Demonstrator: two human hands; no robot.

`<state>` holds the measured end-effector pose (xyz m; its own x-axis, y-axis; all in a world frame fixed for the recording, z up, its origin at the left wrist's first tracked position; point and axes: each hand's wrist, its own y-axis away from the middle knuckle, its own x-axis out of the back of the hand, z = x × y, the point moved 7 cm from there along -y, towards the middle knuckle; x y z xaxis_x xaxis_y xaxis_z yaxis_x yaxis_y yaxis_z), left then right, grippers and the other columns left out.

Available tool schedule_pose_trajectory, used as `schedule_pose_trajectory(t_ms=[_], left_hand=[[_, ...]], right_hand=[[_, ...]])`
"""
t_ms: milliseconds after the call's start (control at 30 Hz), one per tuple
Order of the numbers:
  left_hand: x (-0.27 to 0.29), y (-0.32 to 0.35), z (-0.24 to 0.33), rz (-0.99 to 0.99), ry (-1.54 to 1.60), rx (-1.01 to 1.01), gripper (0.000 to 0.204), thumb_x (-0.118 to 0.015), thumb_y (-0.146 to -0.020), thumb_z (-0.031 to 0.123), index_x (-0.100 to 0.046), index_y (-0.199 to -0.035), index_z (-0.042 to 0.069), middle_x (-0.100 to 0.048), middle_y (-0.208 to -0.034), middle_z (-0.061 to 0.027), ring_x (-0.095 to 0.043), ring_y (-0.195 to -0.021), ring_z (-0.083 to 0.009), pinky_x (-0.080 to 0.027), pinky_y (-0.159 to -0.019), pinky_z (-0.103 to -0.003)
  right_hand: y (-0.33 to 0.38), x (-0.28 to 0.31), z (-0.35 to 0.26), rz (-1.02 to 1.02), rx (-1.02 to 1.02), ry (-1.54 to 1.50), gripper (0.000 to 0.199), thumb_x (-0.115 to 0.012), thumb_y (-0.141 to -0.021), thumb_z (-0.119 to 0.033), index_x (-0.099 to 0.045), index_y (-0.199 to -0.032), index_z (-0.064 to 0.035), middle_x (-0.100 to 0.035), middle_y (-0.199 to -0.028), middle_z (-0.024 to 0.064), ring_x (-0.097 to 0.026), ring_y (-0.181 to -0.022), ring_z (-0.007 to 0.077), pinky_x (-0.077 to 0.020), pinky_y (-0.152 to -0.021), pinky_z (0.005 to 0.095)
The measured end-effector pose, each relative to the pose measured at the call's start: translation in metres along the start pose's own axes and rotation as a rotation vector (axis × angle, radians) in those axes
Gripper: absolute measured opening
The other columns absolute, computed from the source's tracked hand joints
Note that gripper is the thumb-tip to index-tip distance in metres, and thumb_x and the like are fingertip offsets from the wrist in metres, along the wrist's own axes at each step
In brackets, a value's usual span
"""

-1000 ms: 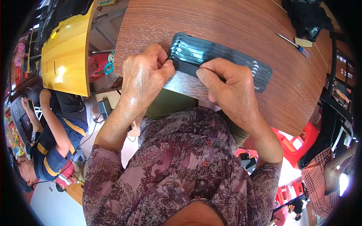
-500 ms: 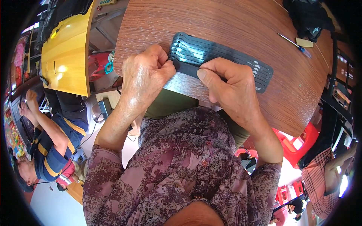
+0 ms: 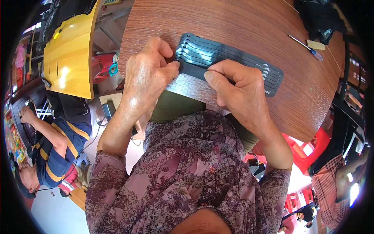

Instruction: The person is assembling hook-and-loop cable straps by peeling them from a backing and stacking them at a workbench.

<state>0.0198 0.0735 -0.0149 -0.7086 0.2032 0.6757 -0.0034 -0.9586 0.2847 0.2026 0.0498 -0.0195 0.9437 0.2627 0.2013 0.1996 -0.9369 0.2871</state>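
Brown wood-grain table (image 3: 241, 23) fills the upper part of the view, its curved near edge running just in front of the person's patterned blouse (image 3: 187, 171). At that near edge lies a fanned stack of dark flat strips (image 3: 230, 60), long and narrow with rounded ends, reaching from the middle of the edge toward the right; pale marks show near their right-hand ends. A silvery grey strip (image 3: 189, 87) lies along the table edge just under the stack.

The left hand (image 3: 146, 76) is curled at the left end of the stack, its thumb and fingers closed together on the rounded tips of the strips. The right hand (image 3: 237, 89) rests on the middle of the stack, fingers bent and pressed down on it, the thumb pointing left toward the other hand; the two hands are close but not touching.

Toward the far right corner of the table a pen (image 3: 306, 47) lies beside a small yellow note (image 3: 315, 45), with a black bag (image 3: 317, 15) behind them, all well apart from the stack. Off the left edge stands a yellow cabinet (image 3: 68, 58). Below it a person in a striped shirt (image 3: 58, 152) sits on the floor. At the right, red plastic stools (image 3: 307, 146) show under the table, and another person in a checked shirt (image 3: 327, 187) is near the rim.
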Motion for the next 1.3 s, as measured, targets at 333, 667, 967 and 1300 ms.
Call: schedule_pose_trajectory(t_ms=[333, 667, 967, 1300], left_hand=[[-0.0061, -0.0026, -0.003, -0.097, 0.148, 0.106, 0.018, -0.063, -0.07, 0.008, -0.055, -0.084, -0.001, -0.059, -0.054, -0.0102, -0.059, -0.049, -0.0189, -0.044, -0.048, -0.032], [-0.005, -0.0028, -0.0025, -0.088, 0.097, 0.064, 0.019, -0.066, -0.07, 0.009, -0.056, -0.084, 0.0, -0.061, -0.058, -0.0118, -0.061, -0.053, -0.0201, -0.045, -0.051, -0.033], [-0.0042, -0.0021, -0.0046, -0.092, 0.105, 0.064, 0.019, -0.067, -0.071, 0.009, -0.056, -0.084, 0.0, -0.06, -0.058, -0.0107, -0.06, -0.053, -0.0184, -0.044, -0.05, -0.032], [-0.0045, -0.0031, -0.0018, -0.139, 0.202, 0.117, 0.015, -0.066, -0.072, 0.005, -0.055, -0.082, -0.001, -0.059, -0.056, -0.0078, -0.058, -0.049, -0.0116, -0.044, -0.045, -0.027]], right_hand=[[-0.0006, 0.0007, 0.0016, -0.006, -0.019, -0.001, 0.013, -0.062, -0.081, -0.01, -0.063, -0.078, 0.003, -0.057, -0.062, 0.0195, -0.056, -0.051, 0.0275, -0.0449, -0.052, 0.0362], [-0.0013, 0.001, 0.0012, -0.007, 0.015, 0.027, 0.013, -0.062, -0.081, -0.01, -0.061, -0.076, 0.0027, -0.056, -0.061, 0.0208, -0.058, -0.053, 0.0331, -0.0449, -0.052, 0.0386], [0.0009, -0.0017, -0.0002, -0.059, 0.029, 0.064, 0.012, -0.059, -0.088, -0.007, -0.061, -0.082, 0.003, -0.054, -0.059, -0.0008, -0.046, -0.048, 0.0035, -0.0357, -0.044, 0.0213], [0.0012, -0.0015, 0.0005, -0.053, 0.013, 0.062, 0.013, -0.059, -0.088, -0.007, -0.061, -0.081, 0.0033, -0.054, -0.058, -0.0005, -0.047, -0.048, 0.0034, -0.0355, -0.043, 0.0213]])
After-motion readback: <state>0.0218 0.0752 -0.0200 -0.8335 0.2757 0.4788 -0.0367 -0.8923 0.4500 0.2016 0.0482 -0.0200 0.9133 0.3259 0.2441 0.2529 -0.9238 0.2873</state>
